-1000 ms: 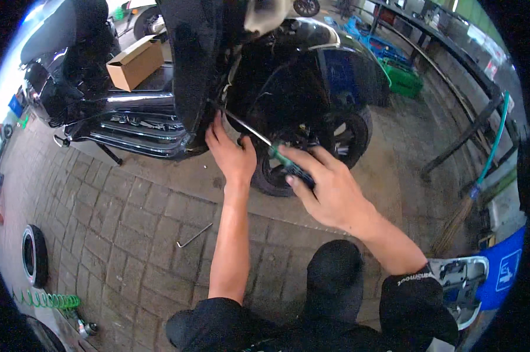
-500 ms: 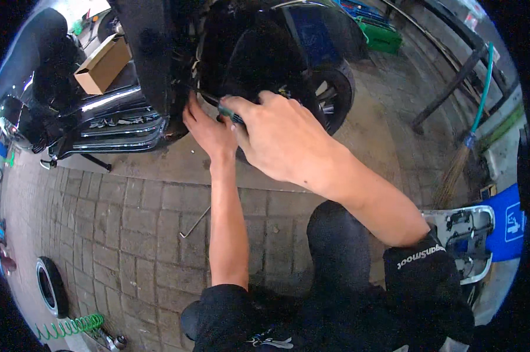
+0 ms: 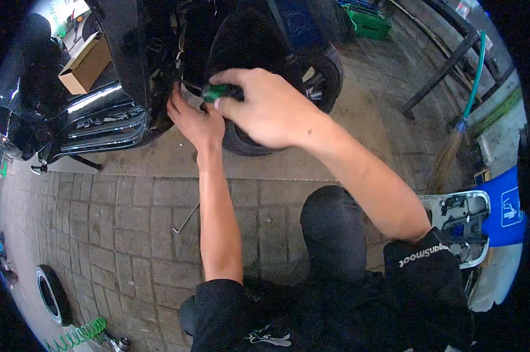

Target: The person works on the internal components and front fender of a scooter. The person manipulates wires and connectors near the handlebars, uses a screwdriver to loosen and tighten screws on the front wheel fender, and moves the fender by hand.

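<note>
My right hand (image 3: 265,105) grips a green-and-black screwdriver (image 3: 218,92), its thin shaft reaching left into a dark gap beside the black scooter's panel (image 3: 127,41). Just under the shaft, my left hand (image 3: 194,120) has its fingers stretched up against the panel's lower edge by the screwdriver's far end; exactly what the fingertips touch is hard to make out. Behind both hands sits the scooter's wheel (image 3: 320,79), partly hidden by my right hand. An open cardboard box (image 3: 86,61) rests on the scooter's footboard to the left.
An L-shaped wrench (image 3: 184,220) lies on the paving (image 3: 124,234). A loose tyre (image 3: 45,287) and green coiled hose (image 3: 83,331) are lower left. At right stand a metal bench frame (image 3: 423,94), broom (image 3: 452,152), silver-edged panel (image 3: 476,229) and green crate (image 3: 370,23).
My right hand has moved up and left with the screwdriver, nearer my left hand. The scooter and both hands appear higher and farther left as the view has shifted.
</note>
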Available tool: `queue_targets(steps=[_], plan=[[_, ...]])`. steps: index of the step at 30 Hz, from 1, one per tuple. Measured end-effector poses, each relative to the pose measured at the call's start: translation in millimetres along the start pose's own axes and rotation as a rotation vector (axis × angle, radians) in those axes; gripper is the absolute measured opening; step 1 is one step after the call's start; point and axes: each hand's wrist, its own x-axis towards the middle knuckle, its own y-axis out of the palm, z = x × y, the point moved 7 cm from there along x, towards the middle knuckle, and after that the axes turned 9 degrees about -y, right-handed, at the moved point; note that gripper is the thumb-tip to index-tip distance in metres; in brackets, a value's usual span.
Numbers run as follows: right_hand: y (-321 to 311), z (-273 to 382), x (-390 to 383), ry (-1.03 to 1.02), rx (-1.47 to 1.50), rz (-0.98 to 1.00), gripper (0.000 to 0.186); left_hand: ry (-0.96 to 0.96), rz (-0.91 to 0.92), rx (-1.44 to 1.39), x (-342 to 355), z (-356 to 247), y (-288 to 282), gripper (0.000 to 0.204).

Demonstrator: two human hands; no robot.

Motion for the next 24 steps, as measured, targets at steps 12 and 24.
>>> queue_targets(steps=[12,24], plan=[[22,-35,-12,0.427,0.824,0.024,0.049,-0.032,0.016,-0.025,-1,-4,-1,0.064],[12,-37,-3,-0.097,-0.036,-0.032,0.043,-0.059,-0.037,-0.062,-1,-2,2,0.047]])
